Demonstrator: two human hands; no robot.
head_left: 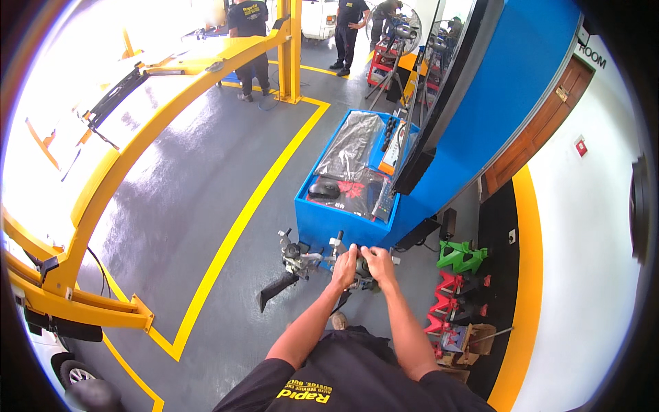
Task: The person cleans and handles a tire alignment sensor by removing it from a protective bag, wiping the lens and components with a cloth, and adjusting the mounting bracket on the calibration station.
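Note:
In front of the blue cabinet [322,223], both arms reach forward to a wheel clamp [362,272] with grey metal arms and a dark round middle. My left hand [345,268] is closed at its left side, thumb near the top. Close by on the right, my right hand [379,263] is closed too, its fingers curled at the clamp's upper part. My hands hide much of the clamp and the exact grip. Just left of them, a similar wheel clamp [295,253] hangs by the cabinet front, with a black flat piece [276,291] jutting downward.
On the cabinet top lie a black mouse [324,189], a plastic-covered keyboard tray [350,147] and a remote [386,204]. A screen [439,89] rises at its right. Green [461,257] and red jack stands [446,302] line the right wall. A yellow car lift [103,185] stands left. People stand at the back.

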